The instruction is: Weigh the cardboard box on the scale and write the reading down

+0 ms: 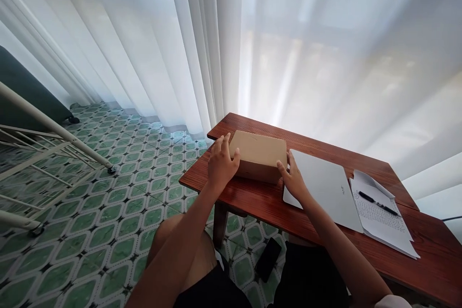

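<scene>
A closed brown cardboard box [259, 149] sits at the left part of the reddish-brown wooden table [249, 197]. My left hand [222, 162] grips its left end, fingers reaching along the side and thumb at the front corner. At the opposite end, my right hand [293, 178] holds the box with the thumb on the front edge and the fingers by the right side. The fingers of that hand pass over the corner of a closed silver laptop [321, 185], which lies just right of the box. The box's underside and contents are hidden.
Written sheets of paper [384, 228] lie right of the laptop, with a black pen [377, 203] on them. Below the table, a black phone [268, 259] rests on the green tiled floor [122, 250]. White curtains [325, 57] hang behind; a white metal rack [54, 125] stands left.
</scene>
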A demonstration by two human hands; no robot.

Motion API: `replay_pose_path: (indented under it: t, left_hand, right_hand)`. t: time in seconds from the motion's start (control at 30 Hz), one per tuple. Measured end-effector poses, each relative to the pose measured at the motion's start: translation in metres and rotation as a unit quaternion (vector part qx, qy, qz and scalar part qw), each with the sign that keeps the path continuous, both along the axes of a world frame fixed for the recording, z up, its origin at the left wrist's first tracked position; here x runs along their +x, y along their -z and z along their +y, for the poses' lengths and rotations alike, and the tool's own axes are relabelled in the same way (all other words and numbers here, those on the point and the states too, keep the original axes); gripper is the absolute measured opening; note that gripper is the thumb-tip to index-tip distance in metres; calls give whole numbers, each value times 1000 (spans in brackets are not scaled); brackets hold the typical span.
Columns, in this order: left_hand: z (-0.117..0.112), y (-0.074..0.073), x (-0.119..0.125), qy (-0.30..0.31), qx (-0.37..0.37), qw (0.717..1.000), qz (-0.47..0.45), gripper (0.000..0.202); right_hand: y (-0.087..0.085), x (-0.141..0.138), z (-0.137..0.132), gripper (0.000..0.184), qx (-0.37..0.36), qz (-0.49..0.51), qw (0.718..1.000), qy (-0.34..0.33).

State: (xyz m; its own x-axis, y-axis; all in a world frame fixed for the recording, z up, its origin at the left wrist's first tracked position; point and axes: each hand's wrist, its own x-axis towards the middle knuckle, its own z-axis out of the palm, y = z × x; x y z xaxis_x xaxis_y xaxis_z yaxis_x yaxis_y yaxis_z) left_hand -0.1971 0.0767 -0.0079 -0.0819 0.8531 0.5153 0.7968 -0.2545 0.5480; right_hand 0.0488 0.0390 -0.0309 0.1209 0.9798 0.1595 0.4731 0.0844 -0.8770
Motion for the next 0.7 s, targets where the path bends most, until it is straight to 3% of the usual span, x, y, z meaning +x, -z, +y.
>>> replay_pose_path:
  t: [0.3,0.7]
  left_hand:
    - [-8,-9,-2,-39,-164,984,51,68]
    - [-8,-2,2,-57,-129,985,101,62]
  right_hand:
    - [-1,-1,-1,80,-7,-10,1000,-17]
    - [-7,-10,-7,88,1,-44,999,2]
